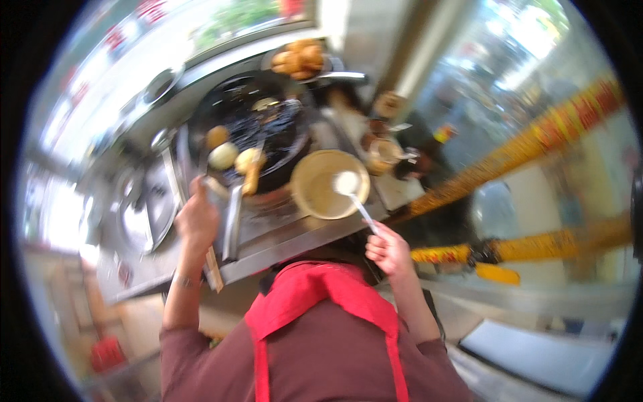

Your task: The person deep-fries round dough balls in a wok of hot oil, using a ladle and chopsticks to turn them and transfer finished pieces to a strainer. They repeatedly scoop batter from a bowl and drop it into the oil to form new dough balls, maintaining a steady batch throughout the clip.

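Observation:
My right hand (387,248) grips the handle of a ladle (369,218). The ladle's bowl holds something white, over a round cream-coloured basin (316,208) on the counter's front edge. On the left, my left hand (197,218) is closed around what looks like a wooden stick (214,274), whose lower end shows below the wrist; blur hides its upper part. Beyond the hands, a large black wok (236,93) holds dark liquid that looks like oil. Several round pieces, one pale (223,156) and one browner (217,136), sit at its near left side. A wooden-handled utensil (251,178) lies across the rim.
Golden fried balls (299,60) are heaped behind the wok. A metal pan (163,221) and long-handled ladle (171,166) lie left on the steel counter (286,241). Small containers (384,153) stand right of the basin. Yellow bars (482,173) run along the right.

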Tool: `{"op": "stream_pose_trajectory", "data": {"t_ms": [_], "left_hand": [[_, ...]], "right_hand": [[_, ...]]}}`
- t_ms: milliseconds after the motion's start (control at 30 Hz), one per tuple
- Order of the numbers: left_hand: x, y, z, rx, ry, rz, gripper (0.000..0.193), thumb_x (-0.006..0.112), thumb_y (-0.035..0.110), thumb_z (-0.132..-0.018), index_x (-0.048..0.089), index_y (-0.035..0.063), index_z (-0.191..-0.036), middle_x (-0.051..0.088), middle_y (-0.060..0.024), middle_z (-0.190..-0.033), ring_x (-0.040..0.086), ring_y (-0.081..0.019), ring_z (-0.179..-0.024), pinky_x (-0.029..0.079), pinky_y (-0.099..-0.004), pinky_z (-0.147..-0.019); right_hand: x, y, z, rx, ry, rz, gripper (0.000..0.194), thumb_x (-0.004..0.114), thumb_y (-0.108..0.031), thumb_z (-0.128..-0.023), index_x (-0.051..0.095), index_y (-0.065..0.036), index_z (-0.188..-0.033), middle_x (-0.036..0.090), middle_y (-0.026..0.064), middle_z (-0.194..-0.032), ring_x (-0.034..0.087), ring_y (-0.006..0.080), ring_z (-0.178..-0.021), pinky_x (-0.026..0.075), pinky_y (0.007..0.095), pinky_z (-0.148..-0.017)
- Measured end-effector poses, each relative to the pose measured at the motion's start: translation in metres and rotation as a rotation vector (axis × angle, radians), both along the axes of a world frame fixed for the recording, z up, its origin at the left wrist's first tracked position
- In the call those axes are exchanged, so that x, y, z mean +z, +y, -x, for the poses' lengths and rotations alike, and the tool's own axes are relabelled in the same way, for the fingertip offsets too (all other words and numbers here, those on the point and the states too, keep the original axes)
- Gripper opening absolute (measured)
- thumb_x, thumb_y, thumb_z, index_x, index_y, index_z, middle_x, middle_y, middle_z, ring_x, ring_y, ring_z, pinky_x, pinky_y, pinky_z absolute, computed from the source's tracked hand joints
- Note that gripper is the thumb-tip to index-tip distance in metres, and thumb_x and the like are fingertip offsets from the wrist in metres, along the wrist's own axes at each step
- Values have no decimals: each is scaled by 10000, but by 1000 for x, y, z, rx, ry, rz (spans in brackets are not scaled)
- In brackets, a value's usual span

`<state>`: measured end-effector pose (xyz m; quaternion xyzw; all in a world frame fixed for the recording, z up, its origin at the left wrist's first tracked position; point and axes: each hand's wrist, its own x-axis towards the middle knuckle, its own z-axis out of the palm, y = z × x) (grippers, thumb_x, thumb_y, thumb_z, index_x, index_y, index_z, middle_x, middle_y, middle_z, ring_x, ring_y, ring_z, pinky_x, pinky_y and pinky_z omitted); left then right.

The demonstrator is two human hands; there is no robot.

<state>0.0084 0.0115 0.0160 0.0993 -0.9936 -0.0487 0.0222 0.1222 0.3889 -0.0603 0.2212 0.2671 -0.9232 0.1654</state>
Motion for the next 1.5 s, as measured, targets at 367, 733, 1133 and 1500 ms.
{"op": "stream_pose_trajectory", "data": {"t_ms": [367, 733, 1133, 1500], "left_hand": [[-59, -79, -4, -273, 448, -40, 540, 452, 28, -755, 368, 60, -1287, 614, -164, -1152, 651, -316, -785, 509, -390, -626], [31, -40, -22, -25, -273, -2137, 264, 426, 80, -874, 445, -13, -1120, 390, -18, -551, 284, -69, -309, 257, -185, -265], [72, 63, -87, 55, -698, -1794, 216, 495, 38, -785, 479, 6, -998, 422, -32, -511, 341, -95, -341, 229, -214, -319], [37, 84, -93, 178, -1070, -2175, 195, 430, 91, -844, 477, -3, -1008, 393, -44, -524, 261, -88, -318, 200, -227, -311]], "right_hand": [[-8, -1, 14, 2, -43, -63, 198, 404, -148, -965, 525, -68, -1099, 289, -61, -580, 241, 38, -434, 221, 187, -392], [-14, -2, 27, 59, -106, -73, 186, 429, -158, -948, 528, -62, -1073, 313, -62, -565, 242, 39, -418, 224, 198, -388], [53, 30, 37, 35, 81, -305, 249, 384, -136, -969, 512, -30, -1155, 264, -52, -553, 223, 48, -404, 196, 205, -369], [21, -8, 28, 74, 641, -1790, 314, 464, -85, -914, 518, -6, -1213, 589, 275, -914, 594, 430, -792, 480, 418, -652]]}}
